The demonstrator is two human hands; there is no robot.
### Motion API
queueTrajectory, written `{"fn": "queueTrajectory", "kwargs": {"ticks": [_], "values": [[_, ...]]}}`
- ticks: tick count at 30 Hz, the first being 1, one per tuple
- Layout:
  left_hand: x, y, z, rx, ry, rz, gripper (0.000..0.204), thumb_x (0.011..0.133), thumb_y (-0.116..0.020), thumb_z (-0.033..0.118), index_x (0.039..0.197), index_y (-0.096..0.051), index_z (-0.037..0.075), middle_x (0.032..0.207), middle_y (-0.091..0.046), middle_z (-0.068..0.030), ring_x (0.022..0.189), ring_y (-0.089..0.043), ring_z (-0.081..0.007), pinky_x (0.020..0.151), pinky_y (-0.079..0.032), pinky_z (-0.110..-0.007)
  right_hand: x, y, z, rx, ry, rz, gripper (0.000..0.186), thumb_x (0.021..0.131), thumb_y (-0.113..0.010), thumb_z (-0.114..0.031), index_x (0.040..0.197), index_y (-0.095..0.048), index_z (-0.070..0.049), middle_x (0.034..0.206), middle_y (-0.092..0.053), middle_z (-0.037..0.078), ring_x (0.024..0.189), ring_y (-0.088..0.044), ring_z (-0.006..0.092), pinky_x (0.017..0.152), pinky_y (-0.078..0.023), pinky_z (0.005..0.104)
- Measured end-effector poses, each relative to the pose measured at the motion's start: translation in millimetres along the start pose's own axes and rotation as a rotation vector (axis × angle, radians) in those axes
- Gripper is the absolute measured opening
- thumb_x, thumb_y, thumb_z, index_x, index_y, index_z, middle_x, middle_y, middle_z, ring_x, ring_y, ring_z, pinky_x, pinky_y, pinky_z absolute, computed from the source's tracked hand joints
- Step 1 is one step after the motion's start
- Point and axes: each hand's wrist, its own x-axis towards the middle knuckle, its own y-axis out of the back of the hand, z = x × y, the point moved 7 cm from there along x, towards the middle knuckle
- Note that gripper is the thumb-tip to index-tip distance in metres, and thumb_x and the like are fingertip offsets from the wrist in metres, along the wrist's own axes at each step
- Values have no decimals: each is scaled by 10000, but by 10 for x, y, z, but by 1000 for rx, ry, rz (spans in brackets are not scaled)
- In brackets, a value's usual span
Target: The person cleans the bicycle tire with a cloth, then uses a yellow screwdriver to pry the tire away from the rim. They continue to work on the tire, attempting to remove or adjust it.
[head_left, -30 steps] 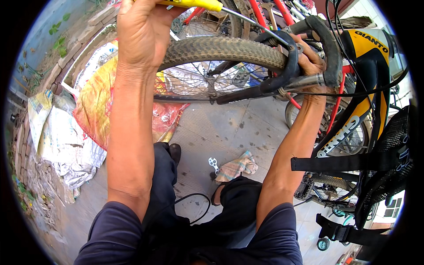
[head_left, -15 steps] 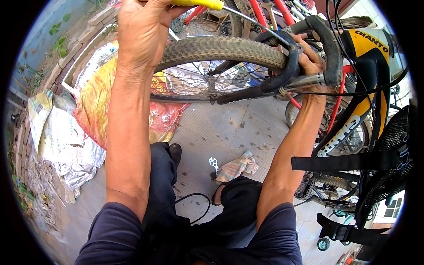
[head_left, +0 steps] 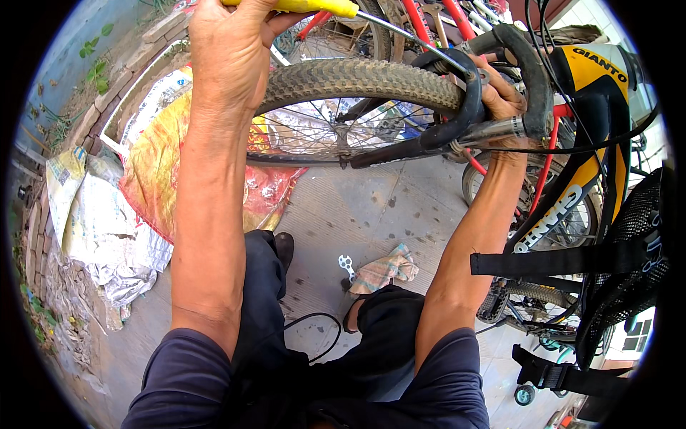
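Note:
High at the left, my left hand (head_left: 232,53) is closed around the yellow handle of a screwdriver (head_left: 318,6). Its metal shaft slants down to the right, and the tip meets the top of a black bicycle fork (head_left: 436,137). My right hand (head_left: 504,100) reaches in beside the fork crown, fingers bent around a small grey metal part at the screwdriver tip; the fork partly hides those fingers and what they hold. The front wheel (head_left: 343,79), with a dirty knobby tyre, lies sideways between my hands. The black and yellow bicycle frame (head_left: 600,100) extends at the right.
On the paved floor lie a flat multi-hole spanner (head_left: 346,267) and a checked rag (head_left: 386,269), near my feet. Sacks (head_left: 114,229) are spread at the left. Red-framed bicycle parts (head_left: 461,18) stand behind the wheel. Black straps (head_left: 557,263) hang at the right.
My left hand and the screwdriver handle have shifted very slightly; the tip stays at the fork top. My right hand keeps its place beside the fork.

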Motion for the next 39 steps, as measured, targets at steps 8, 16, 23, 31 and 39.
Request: {"fn": "queueTrajectory", "kwargs": {"ticks": [8,16,23,31,39], "values": [[-50,-181,148,77,-36,88,230,930,-615,215,1019,-515,28,872,-651,-133,778,-688,-228,697,-615,-362,18,31,61,10,-6,-12,350,807,-725,-112,1130,-677,11,1077,-692,104,933,-656,157,856,-539,277],[-127,-58,333,626,23,231,332,934,-615,352,772,-575,65,526,-527,0,414,-505,-80,379,-406,-214,21,60,86,-22,1,-35,426,818,-713,-136,1206,-624,15,1129,-672,131,948,-671,202,844,-570,322],[-114,22,239,565,-104,351,224,932,-587,256,789,-555,86,541,-443,57,398,-370,-39,368,-282,-214,11,36,81,24,-27,-22,436,828,-704,-117,1232,-604,15,1122,-673,142,958,-685,232,840,-591,348],[-67,53,205,511,-154,211,200,943,-582,250,881,-553,63,596,-478,48,424,-379,-33,379,-286,-196,22,45,68,-4,-7,-21,375,817,-712,-121,1160,-653,20,1148,-664,116,962,-659,184,854,-554,303],[-65,114,57,492,159,370,300,953,-578,341,1020,-564,48,682,-573,-7,531,-556,-103,500,-483,-217,29,43,42,-45,39,-26,372,800,-747,-161,1127,-684,4,1067,-692,89,944,-644,156,874,-523,282]]}}
